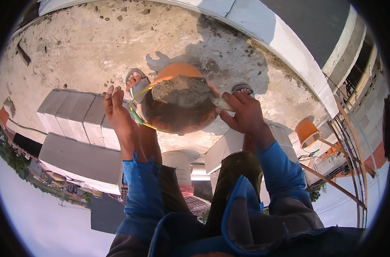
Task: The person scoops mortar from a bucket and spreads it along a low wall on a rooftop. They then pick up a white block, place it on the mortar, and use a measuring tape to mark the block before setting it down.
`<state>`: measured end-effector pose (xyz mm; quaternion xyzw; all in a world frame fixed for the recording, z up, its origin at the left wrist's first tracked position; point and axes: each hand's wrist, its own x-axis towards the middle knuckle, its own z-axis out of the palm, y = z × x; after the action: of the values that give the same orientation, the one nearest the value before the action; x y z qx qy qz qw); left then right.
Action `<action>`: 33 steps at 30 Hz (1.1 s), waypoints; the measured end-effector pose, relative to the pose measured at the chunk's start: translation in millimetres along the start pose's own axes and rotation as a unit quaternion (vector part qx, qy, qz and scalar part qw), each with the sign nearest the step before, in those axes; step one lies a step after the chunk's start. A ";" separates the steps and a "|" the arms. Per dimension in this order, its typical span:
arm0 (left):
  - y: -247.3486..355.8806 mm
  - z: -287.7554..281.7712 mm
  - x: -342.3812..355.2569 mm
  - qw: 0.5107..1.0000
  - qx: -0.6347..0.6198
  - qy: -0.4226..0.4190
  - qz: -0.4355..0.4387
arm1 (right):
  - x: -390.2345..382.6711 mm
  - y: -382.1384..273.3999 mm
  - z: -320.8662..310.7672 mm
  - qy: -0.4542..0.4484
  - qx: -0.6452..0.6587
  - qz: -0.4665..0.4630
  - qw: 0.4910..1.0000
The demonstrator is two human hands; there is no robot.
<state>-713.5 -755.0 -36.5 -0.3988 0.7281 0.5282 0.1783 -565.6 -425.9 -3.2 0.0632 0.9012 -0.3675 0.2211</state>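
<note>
An orange bucket (180,120) with a yellow-green handle sits between my sandalled feet, holding grey mortar (178,88) in its upper part and a dark, wet-looking interior below. My right hand (248,115) grips a pale, mortar-coated tool (222,104) at the bucket's right rim, with the tool's end reaching into the mortar. My left hand (120,115) is raised just left of the bucket, its fingers loosely curved and apart with nothing in them, beside the handle.
Stacks of pale blocks (71,115) stand to my left. A white block wall edge (289,73) curves along the far side of the stained concrete floor (75,51). Another orange bucket (304,132) is at the right, near leaning poles (353,171) and a drop to rooftops.
</note>
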 end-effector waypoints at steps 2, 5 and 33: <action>-0.2 1.2 0.2 1.000 0.003 -0.001 0.003 | -22.6 3.1 8.6 -0.150 0.148 0.020 0.977; 1.1 5.4 1.5 1.000 -0.006 0.003 0.016 | -31.7 4.0 8.4 -0.383 0.367 0.138 0.837; -9.1 31.1 -30.8 0.937 0.269 -0.083 0.208 | 30.3 222.5 58.0 -0.057 0.322 0.400 0.856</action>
<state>-692.5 -715.7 -33.0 -0.1307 0.8920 0.3696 0.2252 -510.8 -306.7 -194.5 0.4649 0.6152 -0.5196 0.3679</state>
